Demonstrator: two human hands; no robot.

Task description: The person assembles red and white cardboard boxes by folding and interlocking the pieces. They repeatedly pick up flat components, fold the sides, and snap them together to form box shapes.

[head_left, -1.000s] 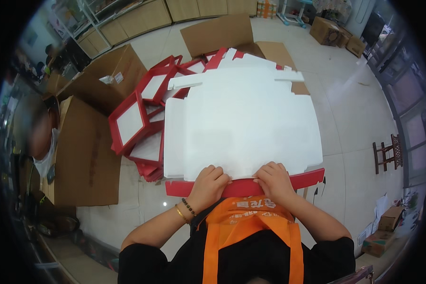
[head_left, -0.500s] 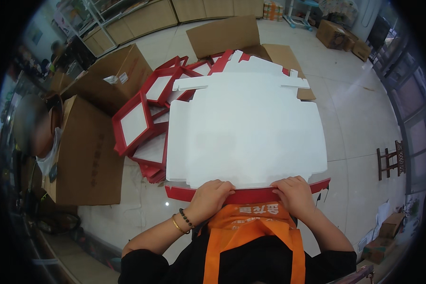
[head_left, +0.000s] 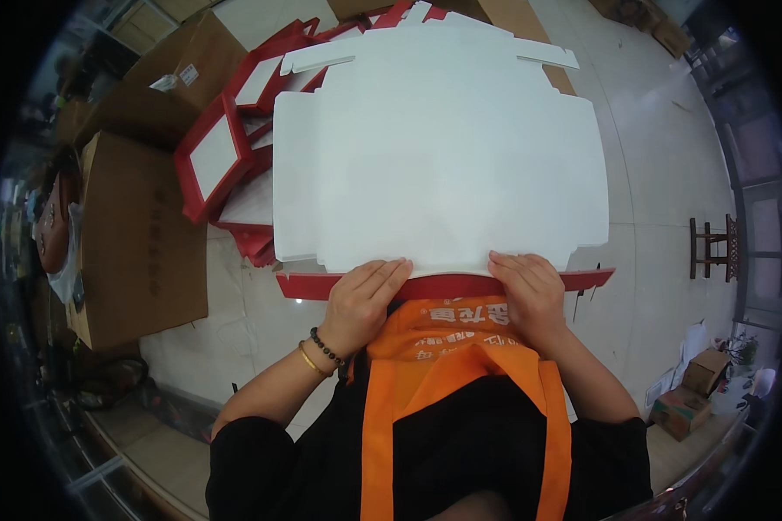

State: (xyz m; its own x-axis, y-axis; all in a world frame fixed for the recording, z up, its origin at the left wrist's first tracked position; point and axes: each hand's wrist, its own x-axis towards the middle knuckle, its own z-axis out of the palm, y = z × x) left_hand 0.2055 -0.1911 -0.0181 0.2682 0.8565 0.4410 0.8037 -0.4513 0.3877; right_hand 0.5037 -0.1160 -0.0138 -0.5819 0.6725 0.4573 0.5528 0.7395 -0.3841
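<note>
A large flat white cardboard box blank (head_left: 443, 148) with a red underside is held out in front of me, its red near flap (head_left: 443, 285) folded along the lower edge. My left hand (head_left: 362, 304) presses on that fold left of centre, fingers pointing up onto the white face. My right hand (head_left: 527, 291) grips the same edge right of centre. An orange apron strap lies just below both hands.
A pile of folded red-and-white boxes (head_left: 235, 165) lies on the pale floor to the left. Brown cartons (head_left: 135, 234) stand further left, with another person partly visible beside them. A small wooden stool (head_left: 712, 247) sits at the right; small boxes (head_left: 691, 391) at lower right.
The white blank has come closer and fills more of the view. My hands have spread a little apart along the red near flap, which is now folded under the edge.
</note>
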